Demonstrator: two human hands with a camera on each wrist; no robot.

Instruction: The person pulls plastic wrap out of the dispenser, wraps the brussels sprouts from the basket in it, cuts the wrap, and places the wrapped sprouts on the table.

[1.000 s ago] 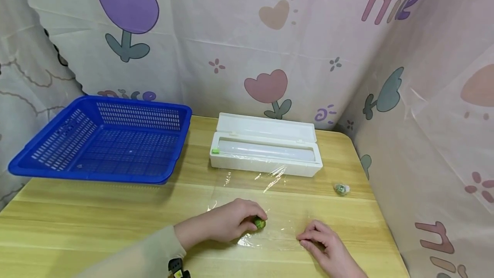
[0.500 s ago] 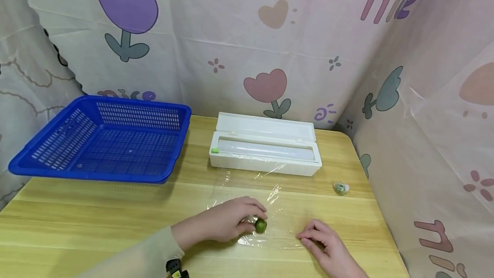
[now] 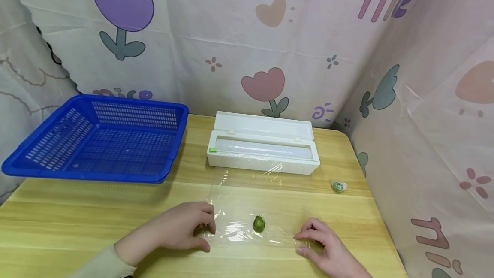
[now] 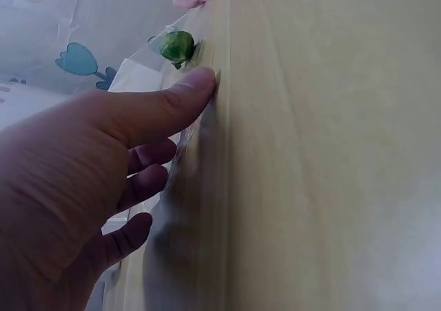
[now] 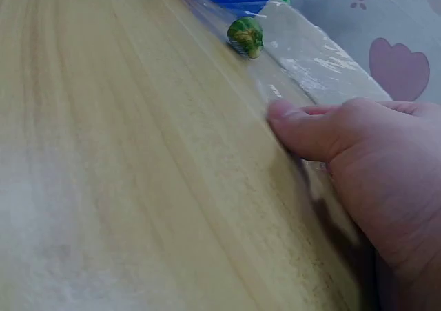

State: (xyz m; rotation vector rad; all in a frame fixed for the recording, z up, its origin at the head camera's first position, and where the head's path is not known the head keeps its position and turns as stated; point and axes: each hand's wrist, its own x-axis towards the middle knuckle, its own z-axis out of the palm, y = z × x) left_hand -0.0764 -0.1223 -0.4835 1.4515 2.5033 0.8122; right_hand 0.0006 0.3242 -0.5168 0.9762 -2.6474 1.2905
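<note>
A small green sprout (image 3: 259,224) (image 4: 177,47) (image 5: 246,37) rests on clear film (image 3: 247,203) that stretches over the table from a white box (image 3: 264,164). My left hand (image 3: 173,228) (image 4: 83,166) is at the film's near left corner, thumb apart from the loosely bent fingers, with the sprout out of its hold. At the near right corner, my right hand (image 3: 328,248) (image 5: 372,159) has its fingertips by the film's edge, a gap showing between thumb and index finger. Its other fingers are largely hidden in the right wrist view.
A blue slotted basket (image 3: 127,177) stands on the left of the wooden table (image 3: 96,218). The white box's lid (image 3: 264,125) is raised, showing a film roll (image 3: 266,148). A small wrapped green thing (image 3: 338,186) lies at the right. Patterned cloth (image 3: 216,20) hangs behind.
My left hand has let go of the sprout and moved left to the film's corner. The sprout stays on the film. My right thumb and index finger have parted.
</note>
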